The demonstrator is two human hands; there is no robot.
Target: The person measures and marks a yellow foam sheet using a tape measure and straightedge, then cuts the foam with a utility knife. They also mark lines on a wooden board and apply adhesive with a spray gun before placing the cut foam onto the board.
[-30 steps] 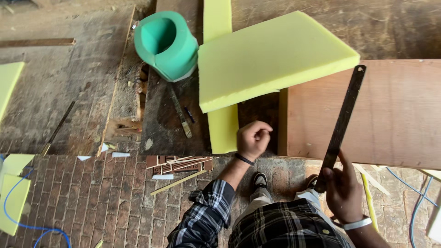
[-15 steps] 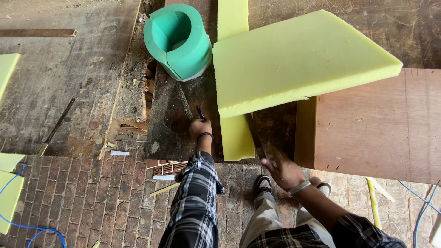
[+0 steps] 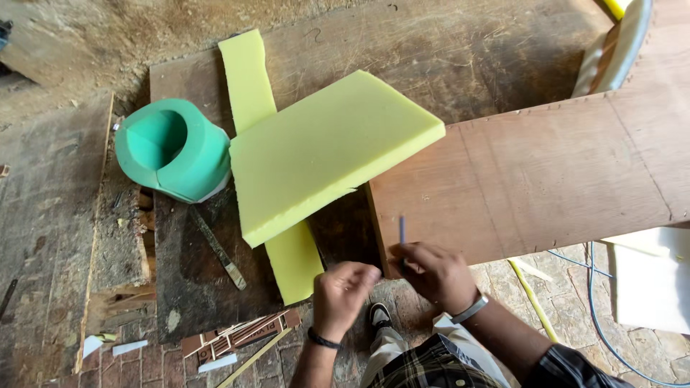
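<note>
My right hand [image 3: 433, 275] grips a thin blue pen [image 3: 401, 233] that stands upright at the near left corner of a brown plywood board [image 3: 546, 172]. Just left of it, my left hand [image 3: 343, 293] has its fingers curled, and I see nothing in it. A thick yellow foam slab [image 3: 330, 154] lies tilted across the board's left end and over a long yellow foam strip [image 3: 248, 72]. The strip's near end [image 3: 295, 260] lies just beyond my left hand.
A green foam cylinder with a hollow top [image 3: 172, 151] stands left of the slab. A flat metal blade [image 3: 215, 248] lies on the dark wooden sheet below it. Wood scraps [image 3: 237, 334] lie on the brick floor. A blue cable [image 3: 602, 316] and white foam [image 3: 650, 280] are at right.
My right hand no longer holds the long metal ruler and now holds the blue pen. My left hand has pulled back from the blade by the green cylinder to beside my right hand.
</note>
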